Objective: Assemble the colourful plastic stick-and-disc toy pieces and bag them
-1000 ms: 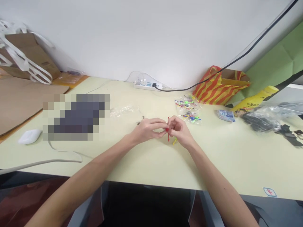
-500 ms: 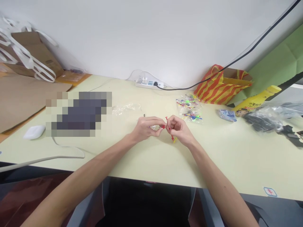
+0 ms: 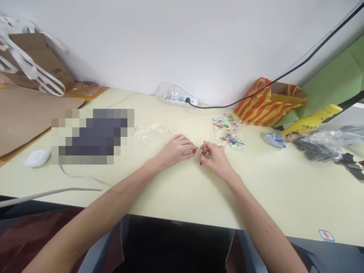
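Over the middle of the table, my left hand [image 3: 176,151] pinches a small red piece [image 3: 194,151] between thumb and fingers. A short gap to the right, my right hand [image 3: 217,158] is closed on a thin red plastic arrow [image 3: 200,163], whose ends stick out above and below the fingertips. The two red parts are apart. A bit of a yellow piece [image 3: 209,172] shows on the table just below my right hand. Beyond that hand lie clear bags of colourful small plastic pieces [image 3: 231,141].
Behind are a crumpled clear wrapper [image 3: 152,131] and a white power strip [image 3: 176,100]. On the right stand a striped bag [image 3: 264,104] and a yellow bottle [image 3: 313,122], with a blue packet [image 3: 274,140] nearby. Leftward are a blurred-out dark object [image 3: 96,132] and a white case [image 3: 37,158].
My hands have drawn slightly apart, widening the gap between the red parts. The red arrow in my right hand has turned more upright. A dark tip behind my left hand is now hidden.
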The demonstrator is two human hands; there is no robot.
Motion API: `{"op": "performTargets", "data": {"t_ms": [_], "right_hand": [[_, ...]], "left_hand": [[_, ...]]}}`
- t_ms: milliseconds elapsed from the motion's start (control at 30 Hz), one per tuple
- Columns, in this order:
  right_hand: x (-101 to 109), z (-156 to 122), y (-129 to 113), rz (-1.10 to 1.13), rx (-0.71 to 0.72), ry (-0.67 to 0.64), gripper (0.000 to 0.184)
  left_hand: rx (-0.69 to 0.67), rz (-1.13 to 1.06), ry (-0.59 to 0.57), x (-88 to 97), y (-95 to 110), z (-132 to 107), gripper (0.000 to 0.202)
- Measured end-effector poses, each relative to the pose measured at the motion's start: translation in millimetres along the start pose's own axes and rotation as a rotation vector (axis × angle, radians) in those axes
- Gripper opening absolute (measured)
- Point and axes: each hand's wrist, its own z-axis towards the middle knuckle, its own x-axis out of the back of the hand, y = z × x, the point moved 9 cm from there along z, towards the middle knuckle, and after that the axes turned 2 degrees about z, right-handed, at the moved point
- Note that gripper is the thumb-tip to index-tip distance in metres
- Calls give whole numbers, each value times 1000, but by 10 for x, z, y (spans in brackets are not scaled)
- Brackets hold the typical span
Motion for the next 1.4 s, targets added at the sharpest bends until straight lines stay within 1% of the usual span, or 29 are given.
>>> {"op": "performTargets", "data": {"t_ms": [100, 167, 233, 333, 367, 433, 500, 567, 700, 833, 967, 1133, 1400], "right_hand": [[-85, -16, -21, 8, -3, -65, 15], [-28, -8, -41, 35, 3, -56, 12], [137, 11, -43, 76, 16, 3, 11], [489, 21, 9, 74, 37, 124, 12], [587, 16, 41, 37, 38, 143, 14], [685, -1, 97, -37, 53, 101, 18], [675, -32, 153, -102, 67, -1, 22], [632, -70, 210, -168, 59, -80, 25], [555, -103, 285, -276, -8, -137, 24], [459, -88, 271, -323, -40, -187, 19], [358, -66, 241, -359, -43, -208, 17], [254, -48, 193, -376, -23, -198, 10], [218, -38, 181, -352, -27, -188, 6]], "left_hand": [[12, 53, -36, -80, -16, 0, 19], [21, 74, -44, -106, -38, -7, 19], [28, 87, -49, -111, -57, -17, 19], [20, 101, -47, -85, -43, -25, 23], [13, 102, -44, -74, -24, -24, 25], [-11, 101, -44, -64, 34, -16, 30], [-43, 96, -63, -88, 103, -9, 27], [-71, 87, -95, -133, 157, -8, 20], [-82, 69, -147, -201, 185, -17, 18], [-75, 26, -173, -218, 174, -23, 19], [-70, 1, -169, -237, 155, -29, 20], [-75, 82, -96, -217, 141, -29, 23], [-26, 176, -65, -174, 112, -19, 22]]}}
